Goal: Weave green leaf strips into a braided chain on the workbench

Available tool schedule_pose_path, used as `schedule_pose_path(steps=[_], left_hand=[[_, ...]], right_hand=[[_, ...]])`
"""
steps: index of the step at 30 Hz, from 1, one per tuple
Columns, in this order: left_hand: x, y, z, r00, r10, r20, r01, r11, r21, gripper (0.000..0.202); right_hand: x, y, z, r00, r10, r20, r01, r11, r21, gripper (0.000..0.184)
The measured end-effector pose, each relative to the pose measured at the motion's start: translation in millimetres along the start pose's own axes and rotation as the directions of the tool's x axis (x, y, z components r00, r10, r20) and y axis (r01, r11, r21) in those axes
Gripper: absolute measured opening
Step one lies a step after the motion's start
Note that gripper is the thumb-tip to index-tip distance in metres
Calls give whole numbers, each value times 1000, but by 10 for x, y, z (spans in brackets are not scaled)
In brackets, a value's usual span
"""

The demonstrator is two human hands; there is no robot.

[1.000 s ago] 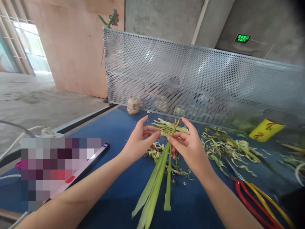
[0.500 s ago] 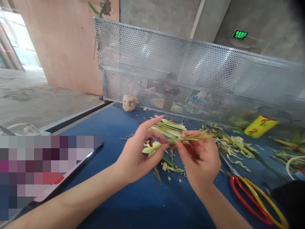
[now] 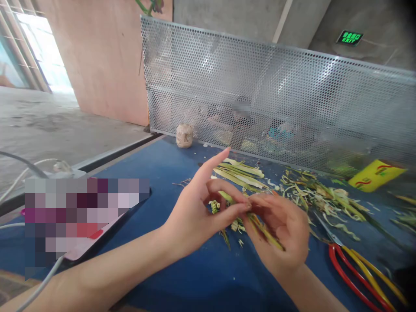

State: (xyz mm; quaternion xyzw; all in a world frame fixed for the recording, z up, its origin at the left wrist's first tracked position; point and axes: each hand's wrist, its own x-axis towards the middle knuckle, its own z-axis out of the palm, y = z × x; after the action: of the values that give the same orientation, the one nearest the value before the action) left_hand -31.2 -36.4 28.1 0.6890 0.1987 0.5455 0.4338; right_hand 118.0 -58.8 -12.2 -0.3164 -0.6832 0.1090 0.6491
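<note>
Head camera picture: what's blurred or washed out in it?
Head view: the right hand and its leaf strips smear with motion; the bright doorway at top left is blown out; a pixelated block hides something at left.

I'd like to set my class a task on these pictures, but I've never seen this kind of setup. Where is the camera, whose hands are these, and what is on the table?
There is no machine here. A person works with bare hands, and every picture comes from one camera on that person's head, looking forward and down. The arms entering from below are therefore the wearer's own. The left hand and right hand meet over a blue table, both gripping a thin bundle of green leaf strips. Beyond them lie pale strips and a heap of trimmings. Red-and-yellow scissors lie at the right. A perforated metal screen stands along the far edge.
</note>
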Motion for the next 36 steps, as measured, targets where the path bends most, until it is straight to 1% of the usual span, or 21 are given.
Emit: schedule_pose_path(steps=[2,4,5,7,9,12,14,16,19,21,23,24,26,28,29,31,33,36], left_hand=[[5,-24,-14,999,-45,2,45,999,8,72],[7,-46,-31,999,-45,17,45,998,32,73],[9,-54,-38,999,-42,26,41,998,47,73],[14,-60,-48,999,-39,19,37,997,71,74],[22,-54,-49,998,-57,-13,57,995,87,75],[32,-34,-35,992,-121,-46,124,989,78,75],[36,-25,-24,987,-157,-47,159,986,48,76],[40,-26,-19,982,-185,-38,186,983,9,77],[47,-41,-22,970,-241,-34,239,970,-37,76],[50,-49,-24,962,-272,-21,271,961,-55,75],[50,-51,-21,962,-271,-18,270,962,-48,74],[48,-50,-17,967,-255,-26,254,967,-28,74],[40,-49,-9,979,-195,-60,198,979,40,75],[26,-58,-4,990,-120,-79,129,984,120,76],[18,-67,-4,994,-85,-75,95,984,152,75],[4,-88,-7,998,-33,-46,41,981,189,75],[-4,-107,-15,1000,-6,-21,10,980,196,74],[6,-117,-34,999,33,7,-34,987,160,72]], right_hand=[[23,2,-24,989,120,87,-124,991,45,43],[67,11,-66,949,241,204,-264,960,96,28],[91,21,-87,930,285,232,-318,940,121,21],[127,48,-119,910,324,258,-372,914,164,13],[144,67,-132,905,331,267,-387,902,192,9],[156,54,-136,901,344,263,-398,898,189,8],[170,20,-147,900,346,265,-390,911,132,7],[188,-23,-160,907,327,266,-349,936,40,6],[200,-80,-163,935,262,239,-246,965,-94,8],[192,-99,-151,947,244,208,-218,966,-142,9],[179,-92,-136,946,269,181,-250,960,-123,9],[173,-79,-131,939,296,173,-285,955,-87,9],[164,-39,-123,919,358,163,-368,929,39,8],[156,4,-116,878,449,166,-476,856,200,6],[153,20,-111,844,506,177,-536,798,276,5],[149,35,-99,759,614,217,-643,654,398,2],[153,29,-90,671,688,276,-718,511,473,4],[173,10,-95,572,709,413,-795,353,493,10]])
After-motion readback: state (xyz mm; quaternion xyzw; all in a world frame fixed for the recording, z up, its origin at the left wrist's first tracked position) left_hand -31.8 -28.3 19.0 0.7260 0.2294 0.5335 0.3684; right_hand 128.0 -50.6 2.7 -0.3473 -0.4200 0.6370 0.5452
